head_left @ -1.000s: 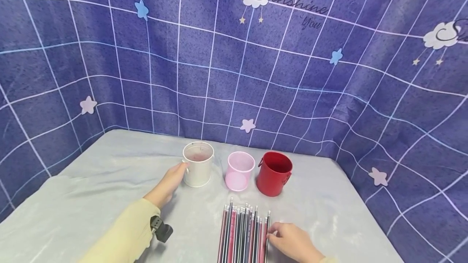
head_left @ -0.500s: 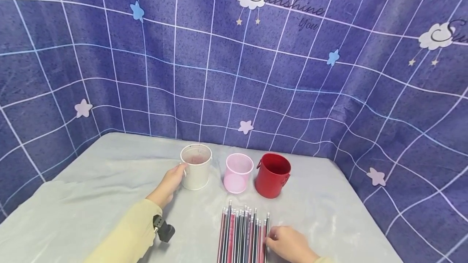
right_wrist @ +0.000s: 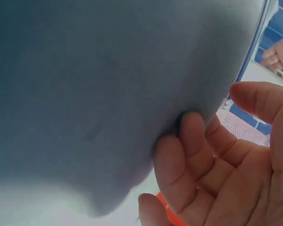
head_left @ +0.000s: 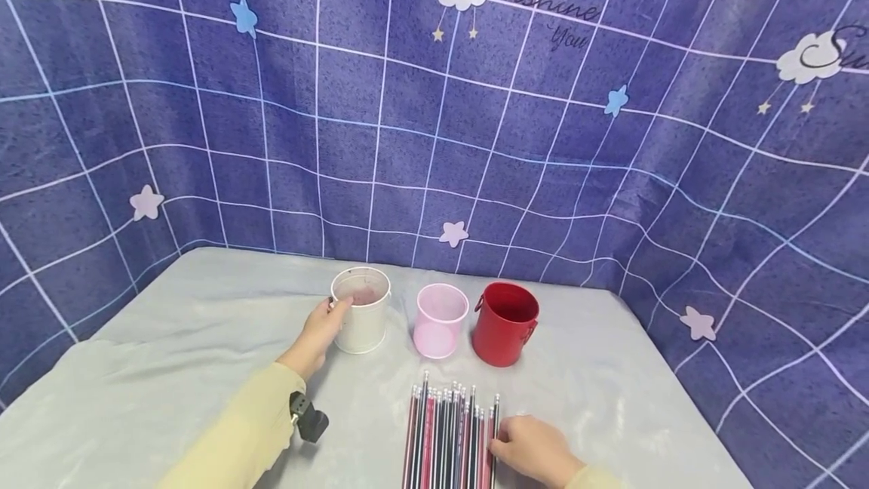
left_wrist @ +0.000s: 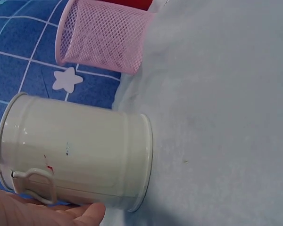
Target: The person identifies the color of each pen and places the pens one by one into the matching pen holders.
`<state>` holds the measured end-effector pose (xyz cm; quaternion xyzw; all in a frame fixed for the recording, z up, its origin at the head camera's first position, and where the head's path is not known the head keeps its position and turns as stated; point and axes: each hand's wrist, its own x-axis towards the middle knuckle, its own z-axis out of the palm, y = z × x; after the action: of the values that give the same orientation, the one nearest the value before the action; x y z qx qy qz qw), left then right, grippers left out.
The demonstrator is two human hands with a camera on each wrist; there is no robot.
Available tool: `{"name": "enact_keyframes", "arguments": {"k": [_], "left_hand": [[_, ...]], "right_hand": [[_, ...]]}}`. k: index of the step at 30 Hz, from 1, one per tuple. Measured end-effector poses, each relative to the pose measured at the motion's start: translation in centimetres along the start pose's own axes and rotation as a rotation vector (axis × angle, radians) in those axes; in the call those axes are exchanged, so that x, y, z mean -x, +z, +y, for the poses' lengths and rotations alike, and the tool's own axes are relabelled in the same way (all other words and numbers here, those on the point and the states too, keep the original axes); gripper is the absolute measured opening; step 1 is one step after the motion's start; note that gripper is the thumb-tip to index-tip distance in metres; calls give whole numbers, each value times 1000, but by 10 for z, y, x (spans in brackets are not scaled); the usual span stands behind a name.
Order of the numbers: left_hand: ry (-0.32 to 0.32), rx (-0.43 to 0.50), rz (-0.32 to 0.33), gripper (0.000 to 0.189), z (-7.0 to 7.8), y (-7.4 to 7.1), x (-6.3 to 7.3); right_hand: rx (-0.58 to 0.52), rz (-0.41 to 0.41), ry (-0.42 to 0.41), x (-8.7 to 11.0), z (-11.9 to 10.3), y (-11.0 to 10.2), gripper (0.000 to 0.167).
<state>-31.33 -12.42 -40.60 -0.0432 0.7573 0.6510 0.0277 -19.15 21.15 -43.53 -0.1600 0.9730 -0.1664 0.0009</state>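
Observation:
A white metal bucket (head_left: 361, 319) with a small side handle stands upright at the left of a row of containers. My left hand (head_left: 322, 334) holds it at the left, with the thumb over the rim and the other fingers low on its outside by the handle (left_wrist: 35, 183). Nearer me lies a row of dark and red pencils (head_left: 448, 436), eraser ends pointing away. At their right edge rests my right hand (head_left: 536, 447), thumb and fingertips against the outermost pencil. In the right wrist view its fingers (right_wrist: 172, 169) are loosely bent, apart from the thumb, and touch the cloth.
To the right of the white bucket stand a pink mesh pencil cup (head_left: 440, 323) and a red bucket (head_left: 505, 327). Grey cloth (head_left: 204, 338) covers the table. A blue-purple gridded curtain (head_left: 380, 119) hangs behind and along both sides.
My left thumb has gone from the white bucket's outside near the handle up over its rim. The right hand stays at the pencils' right edge. The head view has shifted slightly.

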Motion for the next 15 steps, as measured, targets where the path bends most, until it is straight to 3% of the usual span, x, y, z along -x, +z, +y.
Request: {"name": "enact_keyframes", "arguments": {"k": [8, 15], "left_hand": [[-28, -2, -11, 68, -1, -4, -2], [7, -10, 5, 73, -9, -3, -5]], "right_hand": [[40, -8, 10, -7, 0, 1, 20], [25, -24, 28, -12, 1, 3, 27]]}}
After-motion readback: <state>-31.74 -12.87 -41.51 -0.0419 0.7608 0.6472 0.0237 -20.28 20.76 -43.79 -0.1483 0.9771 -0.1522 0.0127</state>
